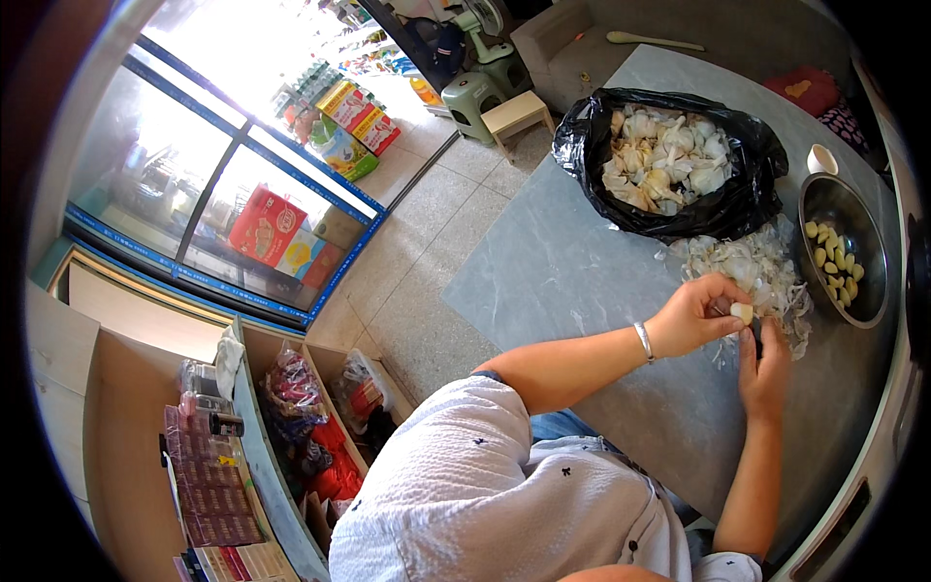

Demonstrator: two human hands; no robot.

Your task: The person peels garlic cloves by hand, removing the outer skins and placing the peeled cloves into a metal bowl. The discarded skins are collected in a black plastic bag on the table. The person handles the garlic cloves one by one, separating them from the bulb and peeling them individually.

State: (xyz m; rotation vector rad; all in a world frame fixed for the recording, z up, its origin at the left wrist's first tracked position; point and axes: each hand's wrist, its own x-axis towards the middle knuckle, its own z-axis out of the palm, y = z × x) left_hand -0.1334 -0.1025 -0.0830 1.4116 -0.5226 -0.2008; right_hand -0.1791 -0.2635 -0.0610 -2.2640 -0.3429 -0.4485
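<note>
A pale garlic clove [742,313] is pinched between the thumb and fingers of my left hand [694,314], which has a silver bracelet at its wrist. Just below the clove is my right hand [765,375], with its thumb and forefinger raised near it; whether they grip anything is unclear. Under and beyond both hands lies a heap of papery garlic skins [753,265]. Right of the heap, a metal bowl [876,254] holds several peeled garlic cloves [836,262]. Farther back, garlic bulbs [669,156] fill an opened black plastic bag [760,156].
All this rests on a grey marbled table [524,262]. A small white cup [822,160] is behind the bowl. Past the table are a sofa [574,51], a low wooden stool [516,115] and a green fan [484,33]. Open drawers [334,364] stand at left.
</note>
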